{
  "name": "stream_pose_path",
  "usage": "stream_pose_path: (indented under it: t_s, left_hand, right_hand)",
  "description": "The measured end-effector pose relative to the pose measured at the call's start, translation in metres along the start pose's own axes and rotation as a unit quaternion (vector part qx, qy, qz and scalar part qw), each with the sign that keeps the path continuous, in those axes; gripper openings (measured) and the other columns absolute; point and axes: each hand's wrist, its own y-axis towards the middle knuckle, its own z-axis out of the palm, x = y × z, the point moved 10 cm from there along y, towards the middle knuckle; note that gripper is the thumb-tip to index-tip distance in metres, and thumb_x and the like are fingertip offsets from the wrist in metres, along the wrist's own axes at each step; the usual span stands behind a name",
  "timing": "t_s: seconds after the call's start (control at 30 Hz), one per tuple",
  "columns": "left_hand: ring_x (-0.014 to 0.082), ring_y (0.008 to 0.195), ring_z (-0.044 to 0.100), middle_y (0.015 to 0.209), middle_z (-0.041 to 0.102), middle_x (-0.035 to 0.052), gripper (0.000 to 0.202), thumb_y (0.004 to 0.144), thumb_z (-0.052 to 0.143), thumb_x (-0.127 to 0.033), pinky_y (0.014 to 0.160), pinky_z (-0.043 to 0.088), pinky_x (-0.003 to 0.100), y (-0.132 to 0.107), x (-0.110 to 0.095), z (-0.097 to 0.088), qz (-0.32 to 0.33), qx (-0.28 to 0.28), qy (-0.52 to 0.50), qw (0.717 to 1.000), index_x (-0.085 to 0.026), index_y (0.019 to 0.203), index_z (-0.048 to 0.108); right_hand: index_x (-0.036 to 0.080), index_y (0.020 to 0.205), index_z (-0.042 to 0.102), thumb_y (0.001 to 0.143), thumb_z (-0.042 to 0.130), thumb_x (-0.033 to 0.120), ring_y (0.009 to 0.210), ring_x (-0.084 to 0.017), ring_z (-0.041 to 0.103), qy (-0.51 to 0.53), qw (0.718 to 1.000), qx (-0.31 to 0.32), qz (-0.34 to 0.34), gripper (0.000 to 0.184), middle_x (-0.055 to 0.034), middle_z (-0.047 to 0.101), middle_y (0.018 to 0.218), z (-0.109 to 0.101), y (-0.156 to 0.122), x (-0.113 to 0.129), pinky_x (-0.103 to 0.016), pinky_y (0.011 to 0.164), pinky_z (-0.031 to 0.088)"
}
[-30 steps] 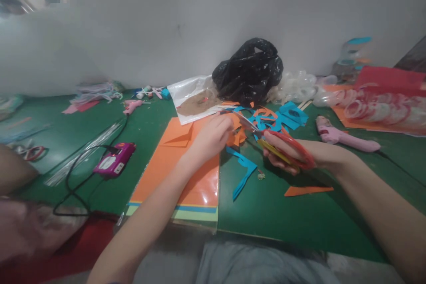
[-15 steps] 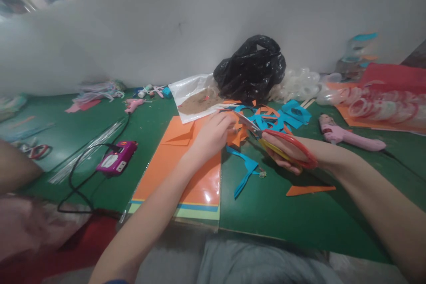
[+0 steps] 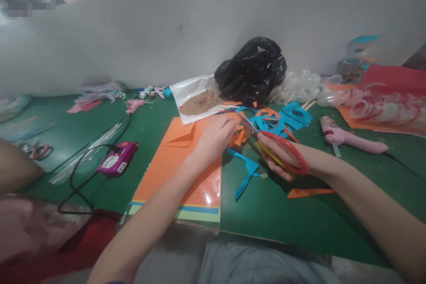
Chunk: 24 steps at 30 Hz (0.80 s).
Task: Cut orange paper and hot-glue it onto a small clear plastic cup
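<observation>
My right hand point(image 3: 282, 155) is closed on red-and-yellow-handled scissors point(image 3: 278, 150), whose blades point up and left into a small orange paper piece point(image 3: 240, 135). My left hand point(image 3: 216, 136) pinches that orange piece from the left, fingers curled. Both hands hover above the green table point(image 3: 299, 217), just right of a stack of coloured paper sheets point(image 3: 189, 173) with orange on top. Blue and orange paper scraps point(image 3: 282, 120) lie right behind the hands, and a blue strip point(image 3: 246, 173) lies below them.
A black plastic bag point(image 3: 251, 71) and a clear bag with brown powder point(image 3: 196, 100) stand at the back. A pink glue gun point(image 3: 349, 137) lies to the right, a purple device with black cord point(image 3: 116, 162) to the left. Another person's arm point(image 3: 13, 168) shows far left.
The hands stay together on the orange piece; the scissors have shifted slightly down and left. The view has moved a little.
</observation>
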Motion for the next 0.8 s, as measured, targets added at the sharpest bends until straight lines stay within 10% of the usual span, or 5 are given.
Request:
stream_pose_path:
  t_s: [0.8]
  left_hand:
    - [0.0198, 0.104, 0.067, 0.108, 0.069, 0.0090, 0.017, 0.101, 0.049, -0.009, 0.090, 0.057, 0.035, 0.001, 0.000, -0.004, 0.012, -0.014, -0.026, 0.999, -0.018, 0.109, 0.061]
  right_hand:
    - [0.024, 0.078, 0.046, 0.087, 0.043, 0.086, 0.034, -0.008, 0.042, 0.017, 0.999, -0.031, 0.022, 0.063, 0.0063, 0.048, 0.048, -0.003, 0.008, -0.002, -0.019, 0.035, 0.036]
